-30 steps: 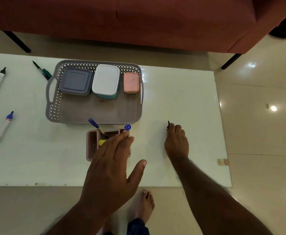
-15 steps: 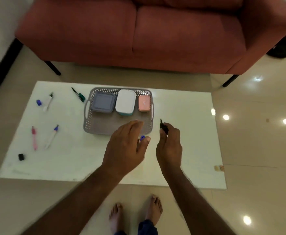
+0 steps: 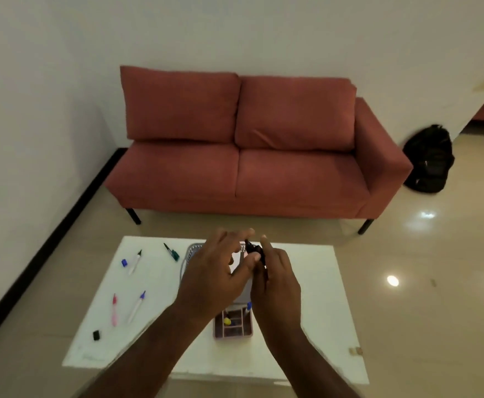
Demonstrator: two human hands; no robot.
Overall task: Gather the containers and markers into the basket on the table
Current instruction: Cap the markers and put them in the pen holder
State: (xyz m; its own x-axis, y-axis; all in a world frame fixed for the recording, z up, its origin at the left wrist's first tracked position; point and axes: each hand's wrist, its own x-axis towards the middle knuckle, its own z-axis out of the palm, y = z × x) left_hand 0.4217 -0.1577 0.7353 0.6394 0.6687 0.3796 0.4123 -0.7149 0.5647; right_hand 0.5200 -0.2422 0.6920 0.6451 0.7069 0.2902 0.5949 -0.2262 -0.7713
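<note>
Both hands meet above the grey basket (image 3: 189, 250), which they mostly hide. My right hand (image 3: 278, 280) holds a black marker (image 3: 253, 249) upright. My left hand (image 3: 218, 271) pinches the marker's upper end with thumb and fingers. A pink compartment container (image 3: 232, 328) with a blue marker (image 3: 249, 306) and a yellow item stands on the white table (image 3: 309, 297), in front of the basket. On the left of the table lie a green marker (image 3: 172, 252), a black-tipped white marker (image 3: 134, 261), a pink marker (image 3: 114, 309) and a blue-tipped marker (image 3: 137, 306).
A loose blue cap (image 3: 124, 262) and a black cap (image 3: 96, 335) lie on the table's left side. A red sofa (image 3: 243, 156) stands behind the table, with a black backpack (image 3: 428, 159) on the floor to its right.
My head has tilted up, so the sofa and wall fill the view. My right hand has lifted the black marker off the table, and my left hand has left the pink container and come to the marker.
</note>
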